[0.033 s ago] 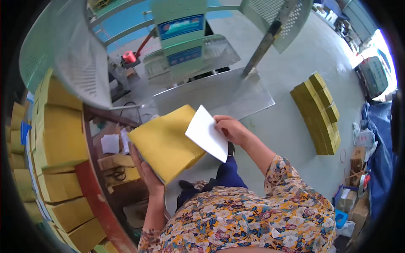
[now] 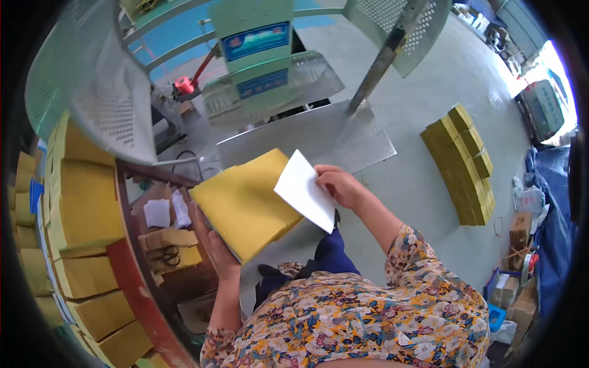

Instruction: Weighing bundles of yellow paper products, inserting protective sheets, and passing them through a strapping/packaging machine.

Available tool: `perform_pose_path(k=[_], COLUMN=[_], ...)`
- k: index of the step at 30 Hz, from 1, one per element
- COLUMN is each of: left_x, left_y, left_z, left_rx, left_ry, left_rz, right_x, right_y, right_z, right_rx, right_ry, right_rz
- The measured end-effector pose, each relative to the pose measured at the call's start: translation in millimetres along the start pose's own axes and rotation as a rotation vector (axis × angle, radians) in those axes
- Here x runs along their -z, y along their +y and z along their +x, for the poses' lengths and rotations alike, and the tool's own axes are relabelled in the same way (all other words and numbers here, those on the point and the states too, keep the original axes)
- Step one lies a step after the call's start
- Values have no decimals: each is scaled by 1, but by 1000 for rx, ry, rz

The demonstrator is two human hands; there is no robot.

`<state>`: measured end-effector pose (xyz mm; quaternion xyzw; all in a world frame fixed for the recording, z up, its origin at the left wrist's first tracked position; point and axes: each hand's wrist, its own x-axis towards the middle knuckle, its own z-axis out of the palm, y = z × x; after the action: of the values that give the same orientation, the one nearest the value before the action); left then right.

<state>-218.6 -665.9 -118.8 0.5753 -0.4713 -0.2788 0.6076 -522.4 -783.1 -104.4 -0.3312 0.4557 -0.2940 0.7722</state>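
Observation:
My left hand (image 2: 216, 244) grips a thick stack of yellow paper (image 2: 245, 199) from underneath at its near left edge, holding it tilted in front of me. My right hand (image 2: 341, 186) pinches a white sheet (image 2: 305, 190) by its right edge. The white sheet lies over the right corner of the yellow stack. Both forearms wear flowered sleeves.
A green machine (image 2: 257, 55) with a shiny metal bed (image 2: 307, 132) stands ahead, flanked by perforated metal guards (image 2: 92, 104). Bundles of yellow paper are stacked at my left (image 2: 80, 202) and on the floor at right (image 2: 466, 162). A low shelf (image 2: 165, 245) holds scissors and paper scraps.

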Motion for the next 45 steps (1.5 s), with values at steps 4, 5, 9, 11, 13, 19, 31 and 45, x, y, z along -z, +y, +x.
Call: perform_pose_path(k=[4,5,9,11,13,19,31,45], left_x=[-127,-146,-181,-158,-162,-148,-174,-172], left_y=[-17,-38,-119,-166,-178,-160,-76,-56], left_z=[26,32,21,14,8,16,43,55], left_rx=[199,213,-141,-202,114,329,157,420], left_ry=[-89,-96,-87,-239,-178,-212,-205,-220], left_rz=[-138,-125,306,484,34,-226,79,-189], right_x=[123,151,196,213,222,233,206,179], right_y=[-27,-32,-61,-61,-60,-54,-31,-67], right_z=[15,24,38,53,66,94,105,69], right_rx=[11,-20,-78,-130,-159,-228,73,74], right_ry=[23,38,14,-46,-85,-167,237,230], right_rz=[22,18,308,371,451,556,-188,-79])
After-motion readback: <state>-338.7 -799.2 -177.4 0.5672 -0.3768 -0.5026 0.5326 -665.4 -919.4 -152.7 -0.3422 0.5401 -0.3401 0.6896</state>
